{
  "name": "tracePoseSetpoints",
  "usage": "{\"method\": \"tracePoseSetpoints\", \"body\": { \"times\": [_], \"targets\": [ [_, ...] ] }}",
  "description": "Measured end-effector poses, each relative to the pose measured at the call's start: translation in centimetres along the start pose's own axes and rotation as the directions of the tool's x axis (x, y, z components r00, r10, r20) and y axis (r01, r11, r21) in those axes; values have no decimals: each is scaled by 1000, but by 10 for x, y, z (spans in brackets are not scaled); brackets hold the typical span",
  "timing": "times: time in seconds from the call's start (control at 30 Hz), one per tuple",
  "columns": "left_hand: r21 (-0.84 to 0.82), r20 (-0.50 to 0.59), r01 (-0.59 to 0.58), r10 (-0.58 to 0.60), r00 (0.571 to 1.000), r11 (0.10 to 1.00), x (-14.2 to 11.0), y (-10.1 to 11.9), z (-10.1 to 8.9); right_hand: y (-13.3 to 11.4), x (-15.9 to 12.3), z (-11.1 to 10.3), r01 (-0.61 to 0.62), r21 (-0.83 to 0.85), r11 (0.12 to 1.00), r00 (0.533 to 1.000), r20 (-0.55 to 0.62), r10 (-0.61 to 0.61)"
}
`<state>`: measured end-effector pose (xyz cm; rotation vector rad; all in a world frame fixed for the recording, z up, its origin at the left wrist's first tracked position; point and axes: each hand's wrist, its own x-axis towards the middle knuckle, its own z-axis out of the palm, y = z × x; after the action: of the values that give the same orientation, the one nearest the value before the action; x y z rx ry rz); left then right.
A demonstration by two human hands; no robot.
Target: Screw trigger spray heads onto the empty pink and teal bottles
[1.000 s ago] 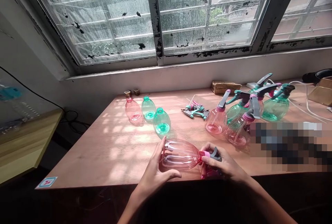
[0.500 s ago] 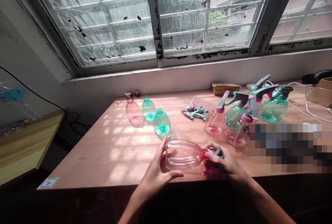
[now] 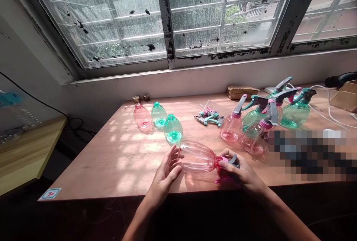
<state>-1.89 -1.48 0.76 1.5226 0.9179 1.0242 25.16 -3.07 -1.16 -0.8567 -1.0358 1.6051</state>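
Three headless bottles (image 3: pixel 173 131), left of the pink bottle (image 3: pixel 196 158); several spray-topped bottles (image 3: pixel 231 132), right. Left hand (image 3: pixel 161 179), loosely open at its base; right hand (image 3: pixel 247 174), fingers gripping its spray head (image 3: pixel 235 160).

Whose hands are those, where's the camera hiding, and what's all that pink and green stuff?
They're a person's bare hands, seen by a camera worn on their head. The right hand holds a pink bottle sideways near its spray top. The left hand is by its bottom. On the table are an open pink bottle, two open green bottles, a pile of loose spray tops, and more bottles with tops on. Blurry squares hide one patch.
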Motion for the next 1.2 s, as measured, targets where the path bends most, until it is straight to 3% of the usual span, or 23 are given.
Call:
{"method": "tracePoseSetpoints", "body": {
  "times": [0.13,0.27,0.53,0.67,0.83,1.07,1.2],
  "targets": [
    [108,66,-29,22,998,994,-4,-4,0,0,-2,4,-45,1,999,997,-61,45],
    [228,-16,-100,107,994,969,-1,-6,2,-2,-4,9,-102,10,995,986,-131,103],
    [94,79,-43,36,996,995,-5,-1,2,-2,-1,4,-73,9,997,992,-107,74],
    [121,37,-73,69,997,990,-5,-6,1,0,-2,4,-100,2,995,988,-116,100],
    [63,-48,-22,25,999,998,-2,-11,1,0,-2,5,-97,-10,995,988,-126,95],
    [17,79,-91,90,993,996,-7,0,3,-3,-1,2,-58,22,998,993,-102,60],
    [-5,9,-69,69,998,998,-5,-9,1,-2,-2,2,-105,-10,994,991,-87,103]
  ]
}}
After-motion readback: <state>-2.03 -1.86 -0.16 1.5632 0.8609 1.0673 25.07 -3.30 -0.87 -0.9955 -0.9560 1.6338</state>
